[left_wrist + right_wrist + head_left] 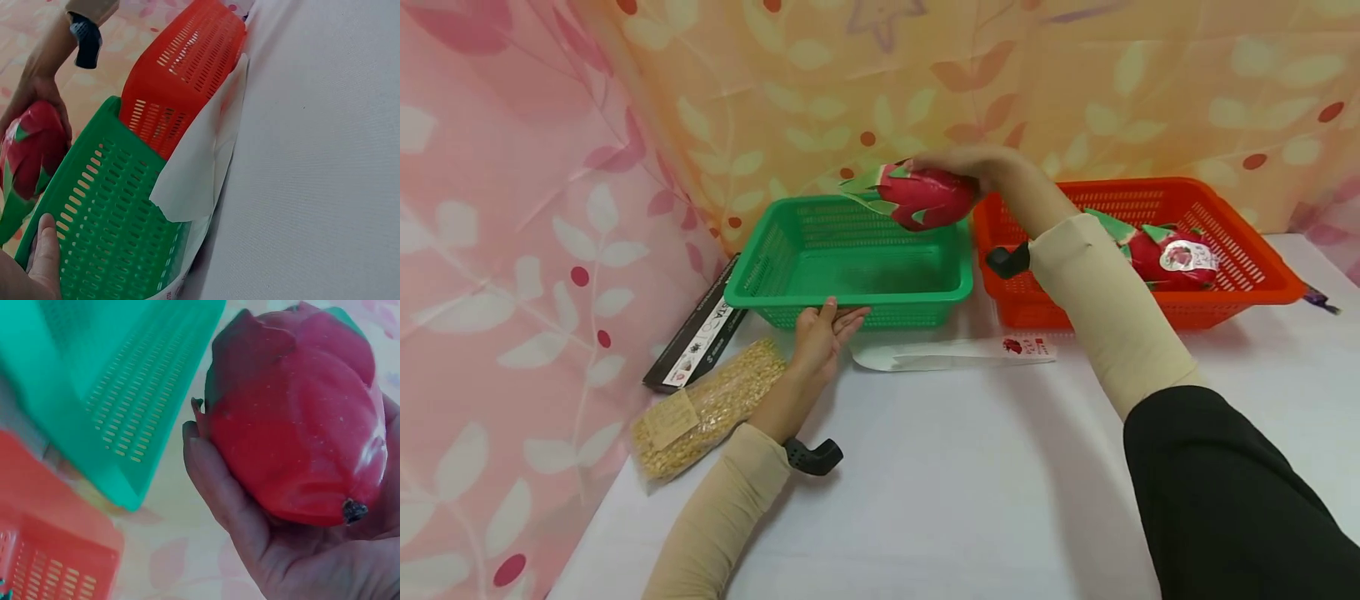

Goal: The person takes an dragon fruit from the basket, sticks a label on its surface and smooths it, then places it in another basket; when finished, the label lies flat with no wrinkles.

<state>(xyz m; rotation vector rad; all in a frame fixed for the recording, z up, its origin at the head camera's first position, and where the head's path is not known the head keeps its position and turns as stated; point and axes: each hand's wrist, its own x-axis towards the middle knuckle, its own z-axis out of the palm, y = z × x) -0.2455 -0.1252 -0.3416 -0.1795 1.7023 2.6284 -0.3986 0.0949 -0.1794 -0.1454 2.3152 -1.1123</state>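
Note:
My right hand (pixel 951 167) holds a red dragon fruit (pixel 928 200) with green-tipped scales above the back right of a green basket (pixel 880 298). In the right wrist view, the fingers and palm cradle the dragon fruit (pixel 294 425), its dark stem end facing the camera. My left hand (pixel 822 337) grips the front rim of the green basket, thumb at the lip and fingers against the outer wall. The left wrist view has one digit of that left hand (pixel 45 259) lying along the perforated wall. No fruit shows inside the green basket.
An orange-red basket (pixel 1240 296) stands right of the green one, with more dragon fruit (pixel 1183 258) inside. A white paper or plastic strip (pixel 955 354) lies in front. At the left are a black box (pixel 692 333) and a bag of yellowish kernels (pixel 707 412). Patterned cloth hangs behind.

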